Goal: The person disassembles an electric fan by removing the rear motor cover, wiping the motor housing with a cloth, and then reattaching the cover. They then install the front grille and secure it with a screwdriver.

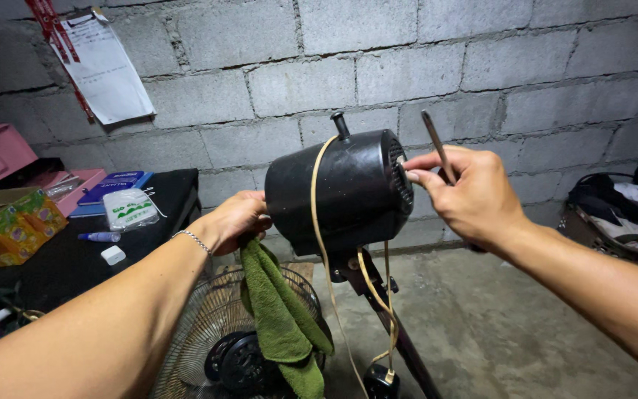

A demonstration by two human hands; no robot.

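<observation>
A black fan motor housing (341, 193) sits tilted atop a dark stand pole (393, 325), with a yellowish cord (320, 222) draped over it. My left hand (234, 219) grips the housing's front end and pinches a green cloth (278, 318) that hangs down beneath it. My right hand (470, 193) is at the vented rear of the housing, fingertips touching the vent, and it holds a thin metal tool (434, 140) that points up, likely a screwdriver. A wire fan grille (208, 340) lies on the floor below.
A grey block wall stands close behind. At the left, a black-covered table (68, 258) carries boxes, a snack bag, a plastic packet and a pen. A basket with clothes (622, 214) sits at the right. The floor (503, 325) is bare concrete.
</observation>
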